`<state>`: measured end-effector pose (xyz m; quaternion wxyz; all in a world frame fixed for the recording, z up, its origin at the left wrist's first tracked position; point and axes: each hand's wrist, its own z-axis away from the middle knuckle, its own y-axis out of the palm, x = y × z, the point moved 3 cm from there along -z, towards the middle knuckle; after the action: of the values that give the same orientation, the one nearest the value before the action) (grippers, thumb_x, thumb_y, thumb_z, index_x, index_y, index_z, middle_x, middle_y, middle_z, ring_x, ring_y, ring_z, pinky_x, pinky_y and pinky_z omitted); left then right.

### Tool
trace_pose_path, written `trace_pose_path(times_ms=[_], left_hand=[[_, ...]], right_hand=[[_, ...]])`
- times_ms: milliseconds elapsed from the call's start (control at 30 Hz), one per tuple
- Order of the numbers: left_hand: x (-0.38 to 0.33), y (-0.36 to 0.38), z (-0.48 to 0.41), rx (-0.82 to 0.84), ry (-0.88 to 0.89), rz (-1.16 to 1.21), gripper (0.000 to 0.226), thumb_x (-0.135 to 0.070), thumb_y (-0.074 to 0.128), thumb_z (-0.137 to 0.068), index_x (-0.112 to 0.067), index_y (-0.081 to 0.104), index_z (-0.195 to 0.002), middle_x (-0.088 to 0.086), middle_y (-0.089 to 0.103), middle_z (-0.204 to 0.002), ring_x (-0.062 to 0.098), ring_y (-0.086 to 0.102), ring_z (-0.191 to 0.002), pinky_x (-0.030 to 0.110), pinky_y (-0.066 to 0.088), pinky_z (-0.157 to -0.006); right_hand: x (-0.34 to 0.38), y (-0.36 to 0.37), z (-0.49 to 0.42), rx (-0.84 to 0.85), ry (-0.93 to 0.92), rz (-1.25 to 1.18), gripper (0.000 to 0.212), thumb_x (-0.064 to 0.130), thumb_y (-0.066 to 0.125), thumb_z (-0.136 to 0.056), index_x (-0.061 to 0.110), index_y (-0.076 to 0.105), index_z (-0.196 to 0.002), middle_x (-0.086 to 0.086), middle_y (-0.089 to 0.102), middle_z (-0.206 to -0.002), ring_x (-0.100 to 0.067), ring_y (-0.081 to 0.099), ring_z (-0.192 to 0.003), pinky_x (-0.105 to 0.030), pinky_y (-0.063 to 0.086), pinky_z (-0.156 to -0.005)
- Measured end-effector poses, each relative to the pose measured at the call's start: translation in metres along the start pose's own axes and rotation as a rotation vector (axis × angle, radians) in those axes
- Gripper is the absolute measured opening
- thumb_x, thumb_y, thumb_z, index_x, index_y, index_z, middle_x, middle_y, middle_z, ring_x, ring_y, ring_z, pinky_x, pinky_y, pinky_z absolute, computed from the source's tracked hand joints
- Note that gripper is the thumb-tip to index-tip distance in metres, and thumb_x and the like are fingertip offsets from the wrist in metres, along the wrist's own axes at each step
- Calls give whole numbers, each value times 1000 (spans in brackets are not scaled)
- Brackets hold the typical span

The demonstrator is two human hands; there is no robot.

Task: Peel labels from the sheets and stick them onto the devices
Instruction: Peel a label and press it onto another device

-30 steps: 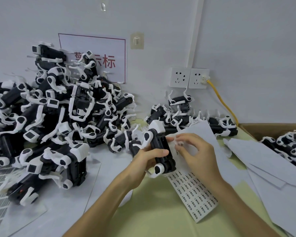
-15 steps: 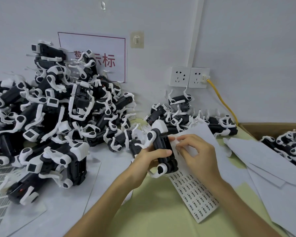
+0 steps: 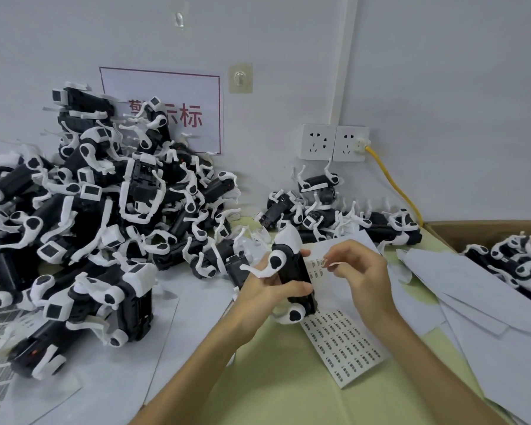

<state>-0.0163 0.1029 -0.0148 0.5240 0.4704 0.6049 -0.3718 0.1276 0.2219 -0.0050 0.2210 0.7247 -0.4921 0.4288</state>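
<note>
**A:** What lies nearest us?

**B:** The label sheet [image 3: 347, 345], just on our side of the held device [image 3: 293, 277]. Our left hand [image 3: 267, 289] wraps around that device. Our right hand [image 3: 365, 280], to its right, pinches a small label [image 3: 330, 265] between the fingertips.

**A:** And beyond the device?

**B:** Only heaped devices [image 3: 105, 216]. We judge the dangling label could curl or cling to our fingertips, then land crooked.

A pale wall [image 3: 442, 72] is standing beyond the left grip [image 3: 267, 291], twin sockets [image 3: 333, 142] sitting above-right of it, green desk [image 3: 273, 394] lying beneath.
</note>
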Motion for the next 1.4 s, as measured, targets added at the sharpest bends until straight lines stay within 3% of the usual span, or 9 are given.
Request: trace_pose_path(times_ms=[267,400,667,767,833,933,1033,1233,1400], left_hand=[[-9,1,5,30,50,-84,45,-38,81,-64,-31,74,-108,2,75,-116,18,69,-113,37,54,-96],[-11,4,7,64,13,-75,43,-40,79,-63,-38,75,-106,-8,75,-120,7,69,-113,25,53,-85],[-13,4,8,69,13,-50,41,-40,77,-69,-39,75,-110,-8,74,-124,13,68,-117,34,53,-88],[-13,4,8,63,7,-37,41,-39,78,-68,-37,75,-108,-7,74,-124,14,69,-116,38,53,-92],[-13,5,9,50,-4,-29,42,-41,78,-65,-36,75,-106,-4,76,-119,13,70,-110,26,54,-79],[-11,4,9,42,-7,-56,37,-37,79,-66,-36,75,-103,-2,76,-114,10,71,-103,19,51,-69],[-8,4,7,53,-3,-102,37,-27,79,-72,-30,74,-108,-6,75,-115,12,69,-109,26,54,-84],[-6,6,6,67,62,-209,35,-23,82,-72,-42,72,-100,-14,74,-100,9,70,-95,22,57,-78],[-1,8,5,73,55,-254,33,-30,81,-70,-44,71,-97,9,70,-100,9,67,-85,25,58,-76]], right_hand=[[-4,-2,0,-12,72,-106,32,7,54,-69,23,79,-80,-5,72,-77,-16,69,-81,-25,57,-75],[-3,-1,0,-17,87,-101,24,11,58,-73,21,79,-82,-3,73,-80,-16,69,-83,-26,57,-75],[-3,0,1,-16,74,-35,23,12,64,-79,24,80,-90,-4,74,-85,-25,67,-87,-44,57,-83],[-5,1,0,-5,81,-39,29,7,69,-90,32,80,-102,-3,74,-88,-22,68,-88,-39,58,-81],[-7,3,0,-20,102,-56,30,7,70,-94,31,76,-111,0,75,-91,-16,70,-90,-31,59,-76],[-7,2,-1,-52,131,-64,16,11,71,-94,23,78,-103,-1,77,-92,-15,72,-90,-28,58,-74],[-7,1,0,-45,161,-75,6,16,73,-93,17,79,-92,-5,78,-90,-19,72,-89,-30,58,-77],[-6,2,-1,-36,134,-49,22,10,79,-86,31,80,-81,4,78,-86,-7,71,-80,-20,56,-73],[-6,1,0,-59,109,17,24,12,81,-85,34,78,-78,7,77,-83,-6,71,-78,-14,53,-71]])
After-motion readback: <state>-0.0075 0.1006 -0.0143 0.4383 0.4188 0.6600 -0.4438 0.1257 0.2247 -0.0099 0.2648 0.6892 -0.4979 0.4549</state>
